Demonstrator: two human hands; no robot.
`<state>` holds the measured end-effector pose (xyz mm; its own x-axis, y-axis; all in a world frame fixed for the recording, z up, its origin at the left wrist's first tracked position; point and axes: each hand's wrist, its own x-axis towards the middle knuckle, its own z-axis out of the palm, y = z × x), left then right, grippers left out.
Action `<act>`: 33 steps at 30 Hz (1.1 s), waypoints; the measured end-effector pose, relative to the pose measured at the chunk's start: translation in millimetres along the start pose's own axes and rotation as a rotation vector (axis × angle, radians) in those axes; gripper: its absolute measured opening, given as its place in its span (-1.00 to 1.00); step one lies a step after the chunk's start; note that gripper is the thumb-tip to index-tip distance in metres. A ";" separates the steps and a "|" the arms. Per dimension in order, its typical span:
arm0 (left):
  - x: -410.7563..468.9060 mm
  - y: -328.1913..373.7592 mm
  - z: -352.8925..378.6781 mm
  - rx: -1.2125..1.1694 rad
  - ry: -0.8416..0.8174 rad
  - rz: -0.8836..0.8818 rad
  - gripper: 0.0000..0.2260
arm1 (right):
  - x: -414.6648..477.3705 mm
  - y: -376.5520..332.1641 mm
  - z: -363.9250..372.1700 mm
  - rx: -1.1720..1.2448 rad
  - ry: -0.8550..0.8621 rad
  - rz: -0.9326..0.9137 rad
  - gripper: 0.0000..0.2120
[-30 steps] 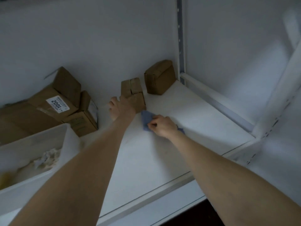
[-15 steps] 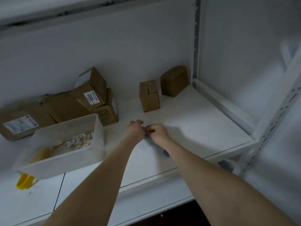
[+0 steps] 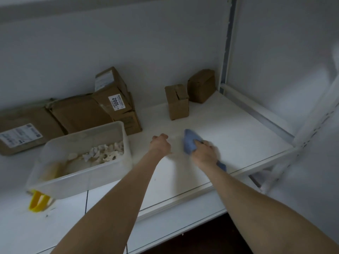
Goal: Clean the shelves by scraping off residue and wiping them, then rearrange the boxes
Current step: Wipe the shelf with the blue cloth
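The flat white shelf (image 3: pixel 238 136) fills the middle of the frame. At the left, a pile of brown cardboard boxes (image 3: pixel 78 114) leans against the back wall, with a translucent white plastic tub (image 3: pixel 88 173) of pale scraps in front of it. A small upright brown carton (image 3: pixel 178 105) and a squat brown parcel (image 3: pixel 201 87) stand at upper centre. At centre, the left hand (image 3: pixel 160 144) is curled into a fist with nothing visible in it. Just to its right, the right hand (image 3: pixel 202 153) grips a crumpled blue cloth (image 3: pixel 189 142) against the shelf. A yellow plastic tool (image 3: pixel 37 200) pokes out beneath the tub at lower left.

- Gripping blue cloth (image 3: pixel 189 143) in right hand (image 3: pixel 203 153), pressing it onto white shelf (image 3: pixel 233 136).
- Holding left hand (image 3: pixel 160 144) just beside the cloth, fingers curled, gripping nothing.
- Showing small box (image 3: pixel 177 105) and corner box (image 3: pixel 201 86) standing rearward, clear bin (image 3: pixel 88 177) at left.
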<state>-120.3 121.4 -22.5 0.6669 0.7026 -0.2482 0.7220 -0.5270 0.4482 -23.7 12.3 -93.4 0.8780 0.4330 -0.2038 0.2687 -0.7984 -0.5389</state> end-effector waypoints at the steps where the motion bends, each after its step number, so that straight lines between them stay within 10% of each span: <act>1: -0.3 -2.6 -2.8 -0.008 0.009 0.008 -0.58 | -5.5 -10.9 7.6 -0.014 -0.008 -0.053 -0.62; 7: -0.6 -13.7 -7.5 -0.054 -0.011 -0.035 -0.61 | -31.0 -65.4 47.8 -0.145 -0.095 -0.377 -0.68; 10: 0.4 -19.2 -11.6 -0.115 0.075 -0.032 -0.60 | -9.8 -81.7 34.8 0.062 -0.170 -0.338 -0.85; 17: -3.0 -41.7 -19.5 -0.134 0.086 -0.061 -0.57 | 53.7 -88.9 21.6 -0.085 -0.161 -0.131 -0.56; 25: -6.6 -45.9 -18.7 -0.098 0.147 -0.100 -0.65 | 2.5 -118.3 63.0 -0.204 -0.327 -0.430 -0.64; 33: -21.2 -38.5 -30.3 -0.083 0.084 -0.060 -0.63 | -28.9 -96.6 28.7 0.149 -0.409 -0.344 -0.87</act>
<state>-167.8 141.3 -8.5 0.6026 0.7712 -0.2052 0.7402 -0.4440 0.5049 -86.3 88.9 -59.0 0.5164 0.8090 -0.2807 0.4276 -0.5276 -0.7340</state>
